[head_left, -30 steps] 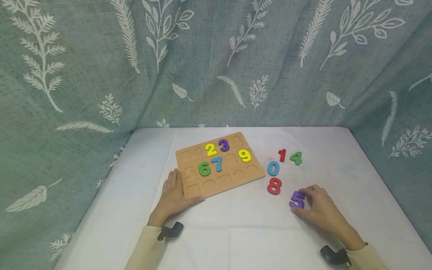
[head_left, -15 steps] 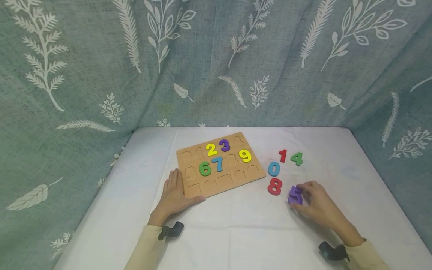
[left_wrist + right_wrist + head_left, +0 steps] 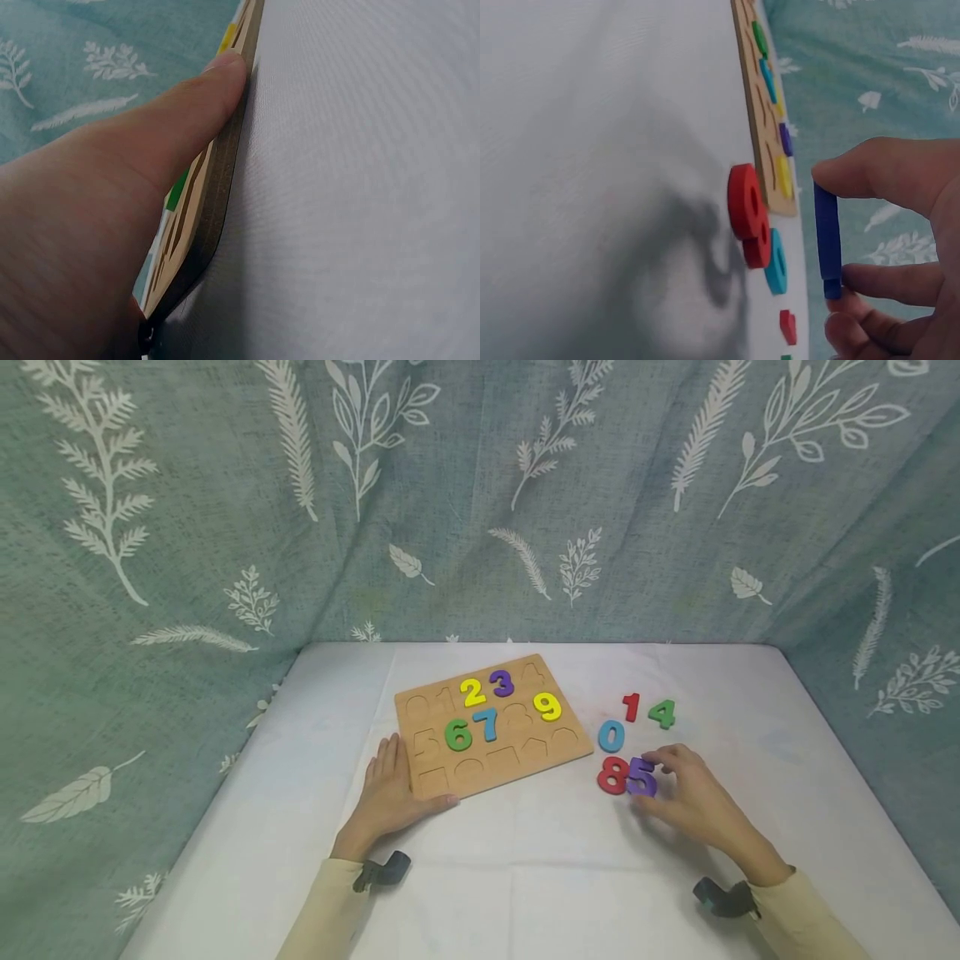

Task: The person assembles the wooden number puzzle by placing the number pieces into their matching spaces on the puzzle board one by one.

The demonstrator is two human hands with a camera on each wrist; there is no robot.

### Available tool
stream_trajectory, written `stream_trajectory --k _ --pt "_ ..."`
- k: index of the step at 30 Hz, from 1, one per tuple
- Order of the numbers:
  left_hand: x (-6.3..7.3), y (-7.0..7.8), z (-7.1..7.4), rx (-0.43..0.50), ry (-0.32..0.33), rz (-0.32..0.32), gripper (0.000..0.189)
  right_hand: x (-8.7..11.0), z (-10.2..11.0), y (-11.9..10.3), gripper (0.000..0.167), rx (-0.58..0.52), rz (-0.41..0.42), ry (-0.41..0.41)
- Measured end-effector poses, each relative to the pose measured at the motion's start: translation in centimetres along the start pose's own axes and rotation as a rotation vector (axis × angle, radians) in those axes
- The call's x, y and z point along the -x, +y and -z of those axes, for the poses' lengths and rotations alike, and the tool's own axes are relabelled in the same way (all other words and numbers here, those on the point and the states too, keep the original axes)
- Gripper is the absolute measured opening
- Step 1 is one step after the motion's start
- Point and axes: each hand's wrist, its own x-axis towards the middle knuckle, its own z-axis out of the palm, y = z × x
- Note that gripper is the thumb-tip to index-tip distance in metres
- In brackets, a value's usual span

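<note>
Between thumb and fingers my right hand [image 3: 690,797] pinches a purple number 5 [image 3: 642,777], held above the cloth beside the red number 8 [image 3: 613,775]. The right wrist view shows that purple 5 [image 3: 826,236] edge-on, raised off the table. My left hand [image 3: 390,793] rests against the near left corner of the wooden number puzzle board [image 3: 502,763], fingers straight along its side. In the left wrist view the thumb [image 3: 202,94] lies along the board's edge. The board holds a yellow 2, purple 3, green 6, blue 7 and yellow 9.
A blue 0 [image 3: 611,737], red 1 [image 3: 631,707] and green 4 [image 3: 662,714] lie loose right of the board. White cloth [image 3: 525,877] covers the table. A patterned green curtain [image 3: 465,510] stands behind and at both sides.
My right hand has lifted the purple 5 off the cloth and carried it left and away from me, towards the red 8. The left hand stays against the board.
</note>
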Motion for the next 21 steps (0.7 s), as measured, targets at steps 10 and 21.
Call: stream_trajectory --k 10,21 --pt "0.1 -0.1 -0.1 0.013 0.000 0.011 0.148 -1.8 0.0 -2.3 0.062 -0.062 0.044 -0.027" --pt "0.1 0.0 0.1 0.032 -0.008 0.029 0.150 -4.2 -0.5 -5.1 0.061 -0.085 0.081 -0.041"
